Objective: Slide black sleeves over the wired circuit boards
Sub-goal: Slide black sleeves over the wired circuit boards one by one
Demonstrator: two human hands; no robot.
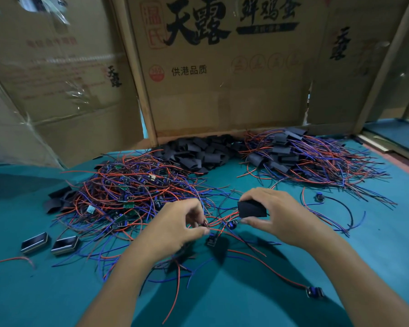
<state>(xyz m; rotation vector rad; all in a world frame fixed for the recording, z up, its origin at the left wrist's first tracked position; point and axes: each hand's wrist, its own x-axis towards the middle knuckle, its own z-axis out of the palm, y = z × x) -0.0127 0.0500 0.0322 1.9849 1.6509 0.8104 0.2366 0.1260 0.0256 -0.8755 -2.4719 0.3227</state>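
Black sleeve (252, 209) sits pinched in the right hand (276, 214) at frame centre; left hand (180, 226) fingers pinch red and blue wires (219, 221) beside it.

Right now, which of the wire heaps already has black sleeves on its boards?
The far right heap: black sleeves sit among its red and blue wires. The left heap shows bare green boards.

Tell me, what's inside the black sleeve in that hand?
The black sleeve in the right hand shows only a dark opening; nothing is visibly inside. Its far end is hidden by the fingers.
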